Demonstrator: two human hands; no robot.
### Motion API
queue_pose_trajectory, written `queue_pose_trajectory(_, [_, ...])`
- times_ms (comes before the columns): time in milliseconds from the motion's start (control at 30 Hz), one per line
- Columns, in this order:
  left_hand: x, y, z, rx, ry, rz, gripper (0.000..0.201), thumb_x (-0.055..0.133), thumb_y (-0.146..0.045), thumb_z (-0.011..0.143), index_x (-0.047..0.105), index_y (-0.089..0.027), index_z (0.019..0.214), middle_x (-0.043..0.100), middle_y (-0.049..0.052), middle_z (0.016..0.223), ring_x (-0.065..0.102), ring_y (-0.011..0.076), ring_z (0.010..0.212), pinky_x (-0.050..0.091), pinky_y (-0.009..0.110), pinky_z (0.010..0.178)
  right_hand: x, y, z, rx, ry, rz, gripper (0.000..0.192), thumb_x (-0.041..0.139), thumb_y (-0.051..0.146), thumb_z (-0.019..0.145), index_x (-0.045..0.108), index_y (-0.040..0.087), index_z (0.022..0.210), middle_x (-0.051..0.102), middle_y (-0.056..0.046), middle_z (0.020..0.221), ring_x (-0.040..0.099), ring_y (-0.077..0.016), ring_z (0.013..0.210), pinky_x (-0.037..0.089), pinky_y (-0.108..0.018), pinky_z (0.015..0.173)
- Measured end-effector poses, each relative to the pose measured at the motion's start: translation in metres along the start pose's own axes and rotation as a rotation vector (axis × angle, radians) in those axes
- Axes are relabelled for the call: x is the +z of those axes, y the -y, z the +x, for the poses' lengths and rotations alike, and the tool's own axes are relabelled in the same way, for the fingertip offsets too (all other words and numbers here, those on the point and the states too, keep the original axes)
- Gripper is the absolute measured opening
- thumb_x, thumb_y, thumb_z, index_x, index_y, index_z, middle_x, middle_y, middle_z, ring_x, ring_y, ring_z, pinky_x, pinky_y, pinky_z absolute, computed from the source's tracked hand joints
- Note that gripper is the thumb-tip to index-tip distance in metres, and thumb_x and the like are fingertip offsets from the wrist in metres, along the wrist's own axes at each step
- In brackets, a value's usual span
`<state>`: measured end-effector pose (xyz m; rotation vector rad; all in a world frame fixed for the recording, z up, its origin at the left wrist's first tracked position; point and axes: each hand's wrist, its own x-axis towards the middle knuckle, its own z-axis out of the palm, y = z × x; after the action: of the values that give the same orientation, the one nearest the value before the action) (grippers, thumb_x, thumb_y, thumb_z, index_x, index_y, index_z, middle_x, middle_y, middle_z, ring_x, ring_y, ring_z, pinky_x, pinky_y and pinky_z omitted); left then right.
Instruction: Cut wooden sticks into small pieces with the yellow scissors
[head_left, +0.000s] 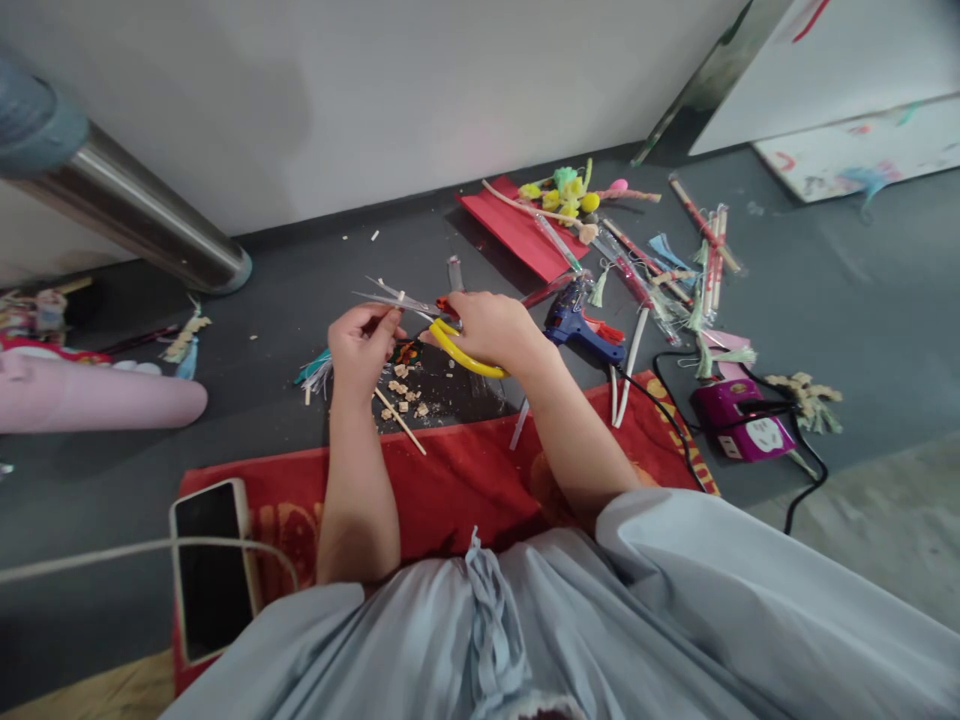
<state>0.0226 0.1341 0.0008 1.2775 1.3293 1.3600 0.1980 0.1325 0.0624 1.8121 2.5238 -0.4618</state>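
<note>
My right hand (pixel 491 328) grips scissors with a yellow handle (pixel 469 362), fingers wrapped around the loops. Their parted blades (pixel 386 298) point left, over my left hand (pixel 361 345). There thumb and fingers are pinched on a thin pale stick whose small end (pixel 401 297) shows at the blades. How much of that stick lies inside the fingers is hidden. Below the hands, several small tan pieces (pixel 405 395) and crumbs are scattered on the dark surface. A loose thin wooden stick (pixel 400 422) lies beside them. Teal and silver tassels (pixel 315 372) sit left of my left wrist.
A blue glue gun (pixel 583 325) lies right of my right hand, its black cable running to a purple power strip (pixel 742 420). A red towel (pixel 450 480) spreads before me with a phone (pixel 214 570) on it. Behind are a red packet (pixel 517 230) and craft pieces. A metal post (pixel 150 210) stands left.
</note>
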Motion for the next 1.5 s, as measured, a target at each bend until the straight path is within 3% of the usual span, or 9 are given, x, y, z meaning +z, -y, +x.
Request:
queue_pose_trajectory(267, [0.0,0.006,0.001,-0.006,0.006,-0.008,0.037,0.072,-0.055,0.065,0.063,-0.02,0.073,0.058,-0.004,0.05,0.039,0.0029,0.033,0.028,0.018,0.034,0.0,0.0,0.0,0.007,0.017,-0.001,0.075,0.023,0.076,0.082,0.058,0.014,0.105,0.068,-0.016,0.1,0.065,-0.0306,0.091,0.046,-0.035,0.071])
queue_pose_trajectory(433, [0.002,0.009,0.004,0.054,-0.013,0.075,0.033,0.071,-0.052,0.067,0.062,-0.019,0.07,0.06,-0.003,0.055,0.047,0.0054,0.041,0.036,0.019,0.04,0.003,0.0,0.001,0.011,0.062,0.033,0.077,0.021,0.077,0.082,0.057,0.012,0.104,0.067,-0.018,0.102,0.065,-0.0319,0.092,0.046,-0.035,0.072])
queue_pose_trajectory(667, [0.004,0.007,0.004,0.031,-0.008,0.105,0.028,0.067,-0.047,0.073,0.062,-0.019,0.076,0.061,-0.003,0.056,0.046,0.0059,0.04,0.036,0.019,0.04,0.006,-0.003,0.001,-0.028,0.03,0.075,0.079,0.024,0.077,0.081,0.051,0.009,0.11,0.063,-0.02,0.111,0.061,-0.0319,0.102,0.044,-0.036,0.082])
queue_pose_trajectory(1067, [0.005,0.005,0.005,0.039,0.028,-0.044,0.037,0.068,-0.056,0.069,0.063,-0.02,0.075,0.063,-0.001,0.055,0.04,0.0049,0.036,0.031,0.02,0.038,0.008,-0.007,-0.001,-0.047,-0.008,0.172,0.078,0.032,0.075,0.081,0.047,0.008,0.117,0.056,-0.021,0.122,0.054,-0.0325,0.112,0.04,-0.04,0.092])
queue_pose_trajectory(1333, [0.0,0.005,0.004,-0.051,0.096,-0.133,0.037,0.067,-0.058,0.069,0.063,-0.022,0.071,0.058,-0.002,0.051,0.027,0.0025,0.033,0.021,0.021,0.035,0.01,-0.012,0.002,-0.099,-0.011,0.219,0.08,0.037,0.077,0.077,0.044,0.009,0.12,0.054,-0.021,0.123,0.05,-0.0317,0.115,0.039,-0.04,0.095])
queue_pose_trajectory(1500, [-0.001,-0.001,0.004,-0.1,0.101,-0.211,0.038,0.073,-0.056,0.064,0.063,-0.02,0.069,0.057,-0.003,0.049,0.03,0.0013,0.032,0.021,0.018,0.033,0.009,-0.012,0.002,-0.102,-0.006,0.215,0.077,0.037,0.078,0.077,0.047,0.01,0.113,0.056,-0.021,0.117,0.053,-0.0318,0.112,0.041,-0.041,0.091])
